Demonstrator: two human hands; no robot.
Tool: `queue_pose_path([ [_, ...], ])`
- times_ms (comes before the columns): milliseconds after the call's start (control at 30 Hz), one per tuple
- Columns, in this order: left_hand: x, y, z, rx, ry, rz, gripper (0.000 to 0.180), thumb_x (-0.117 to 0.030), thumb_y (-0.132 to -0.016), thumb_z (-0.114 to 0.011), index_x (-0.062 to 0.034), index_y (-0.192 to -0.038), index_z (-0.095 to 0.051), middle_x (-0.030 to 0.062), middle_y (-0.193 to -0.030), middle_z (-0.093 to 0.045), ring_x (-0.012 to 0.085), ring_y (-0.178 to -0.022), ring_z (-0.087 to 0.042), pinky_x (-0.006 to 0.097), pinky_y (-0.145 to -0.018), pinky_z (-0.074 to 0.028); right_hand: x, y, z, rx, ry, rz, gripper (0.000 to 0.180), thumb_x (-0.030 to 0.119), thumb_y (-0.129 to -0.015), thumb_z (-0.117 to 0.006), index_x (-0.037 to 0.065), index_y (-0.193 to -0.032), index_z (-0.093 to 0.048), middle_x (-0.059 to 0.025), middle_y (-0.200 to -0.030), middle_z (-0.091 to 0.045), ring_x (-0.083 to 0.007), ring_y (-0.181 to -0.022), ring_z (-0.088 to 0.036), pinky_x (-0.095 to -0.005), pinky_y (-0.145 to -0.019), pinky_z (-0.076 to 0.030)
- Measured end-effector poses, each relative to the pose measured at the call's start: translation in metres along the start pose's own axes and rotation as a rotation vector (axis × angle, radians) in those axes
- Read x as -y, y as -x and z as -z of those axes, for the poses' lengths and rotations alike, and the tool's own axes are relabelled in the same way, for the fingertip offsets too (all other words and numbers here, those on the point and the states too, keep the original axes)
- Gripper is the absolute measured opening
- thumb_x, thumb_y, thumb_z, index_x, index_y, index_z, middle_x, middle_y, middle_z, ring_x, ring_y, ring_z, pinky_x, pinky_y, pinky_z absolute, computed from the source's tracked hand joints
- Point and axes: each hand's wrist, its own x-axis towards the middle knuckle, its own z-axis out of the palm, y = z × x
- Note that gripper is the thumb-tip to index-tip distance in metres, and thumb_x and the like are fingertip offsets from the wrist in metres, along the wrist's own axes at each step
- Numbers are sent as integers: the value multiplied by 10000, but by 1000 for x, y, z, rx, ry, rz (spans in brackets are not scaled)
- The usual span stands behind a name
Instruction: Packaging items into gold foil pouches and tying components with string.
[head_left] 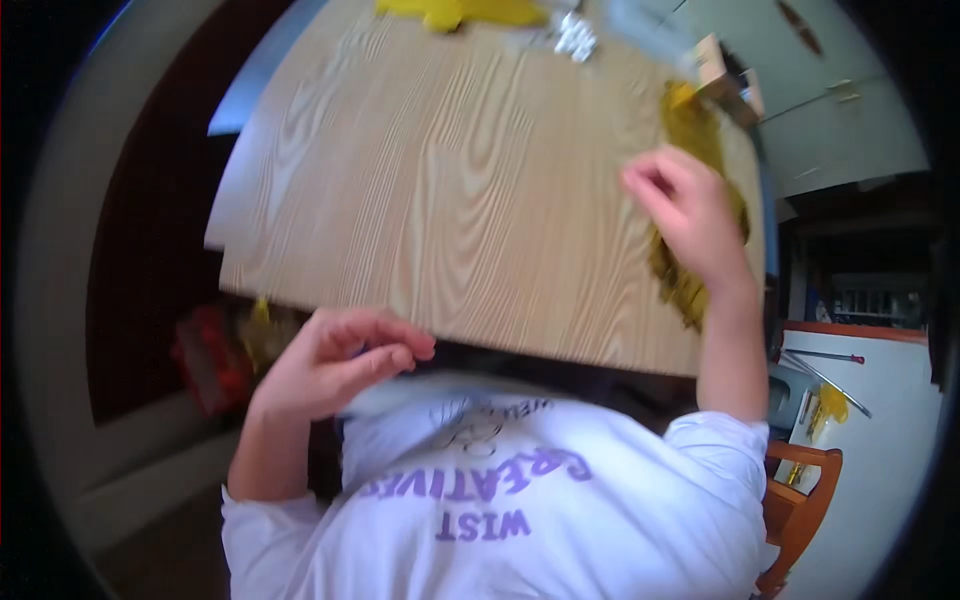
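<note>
1. Lying on the wooden table (430,180) are one fluffy mustard strip (690,125), one yellow piece (465,10) and one white cluster (575,38).
2. One small box (712,70) stands at the strip's far end; the right hand (690,215) hides part of the strip.
3. The strip lies beneath the right hand, its fingers curled thumbward, pinching unclear; the left hand (335,365), thumb parted from bent fingers, is well apart, at the near edge.
</note>
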Motion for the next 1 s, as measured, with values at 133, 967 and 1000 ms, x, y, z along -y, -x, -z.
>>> queue_pose_path([
  [133, 23, 21, -2, -1, -436, 125, 194, -141, -899, -640, 18, -1002, -677, 78, -880, -692, 126, -823, -633, 270, -728, -502, 68, 136, -12, 546, -493, 45, 73, 11, -738, -702, -4, -808, -686, -111, -751, -646, -217, -709, -644, -304, -631, -489],
  [967, 128, 10, 5, -114, -629, 162, 193, -143, -852, -656, 23, -946, -689, 137, -799, -682, 152, -710, -615, 306, -660, -492, 37, 173, -238, 519, -827, -181, 243, 202, -877, -666, -14, -987, -686, -66, -859, -678, -122, -792, -610, -280, -731, -489],
  [1000, 126, 11, 4, -128, -620, 116, 196, -147, -849, -661, 19, -949, -690, 135, -801, -679, 165, -707, -618, 312, -660, -494, 41, 171, -233, 502, -775, -189, 217, 181, -875, -664, -14, -966, -687, -66, -839, -667, -123, -776, -607, -281, -711, -485],
])
